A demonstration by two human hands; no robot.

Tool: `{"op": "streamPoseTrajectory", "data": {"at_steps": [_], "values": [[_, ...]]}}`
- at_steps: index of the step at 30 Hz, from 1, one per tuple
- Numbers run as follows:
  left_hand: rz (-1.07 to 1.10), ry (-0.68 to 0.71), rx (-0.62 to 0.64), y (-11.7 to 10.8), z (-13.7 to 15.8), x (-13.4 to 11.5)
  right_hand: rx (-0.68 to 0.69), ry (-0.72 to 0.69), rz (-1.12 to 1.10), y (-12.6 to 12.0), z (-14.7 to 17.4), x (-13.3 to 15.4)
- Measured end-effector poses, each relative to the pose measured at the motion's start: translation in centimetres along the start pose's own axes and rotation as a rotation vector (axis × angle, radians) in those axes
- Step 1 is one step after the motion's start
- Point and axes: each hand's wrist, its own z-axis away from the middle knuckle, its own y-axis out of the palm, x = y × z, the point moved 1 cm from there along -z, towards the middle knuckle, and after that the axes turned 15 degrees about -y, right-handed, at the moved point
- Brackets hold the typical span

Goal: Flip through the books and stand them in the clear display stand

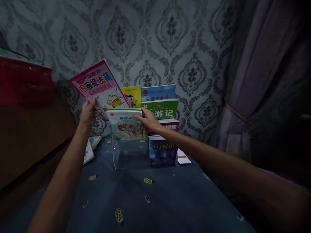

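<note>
While the left hand (87, 113) pinches the lower left edge of a pink-bordered book (98, 79), tilted and raised, the right hand (150, 121) grips the top right corner of a pale-covered book (125, 127) between thumb and fingers. Pale-covered book: upright, left side of a clear rack (115, 158); more books (163, 153) tiered at right. Surface: dark blue cloth (148, 204), phone (184, 158) beside the rack. Behind: patterned wallpaper (145, 38); dim curtain (252, 74) at right. Both forearms reach forward; the right one slants inward.
</note>
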Motion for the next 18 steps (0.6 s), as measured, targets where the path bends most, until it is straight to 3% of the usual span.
{"op": "streamPoseTrajectory", "data": {"at_steps": [4, 7, 14, 18], "values": [[0.034, -0.172, 0.059, 1.1, -0.5, 1.8, -0.008, -0.122, 0.507, -1.1, 0.3, 2.0], [0.017, -0.280, 0.141, 1.8, -0.1, 3.3, -0.038, -0.175, 0.697, -1.7, -0.1, 3.3], [-0.078, -0.414, 0.169, 1.9, 0.4, 4.5, -0.049, -0.210, 0.443, -2.5, -2.7, 3.5], [-0.146, -0.473, 0.171, 1.6, 0.4, 4.9, 0.078, -0.125, 0.374, -2.7, -3.6, 3.2]]}}
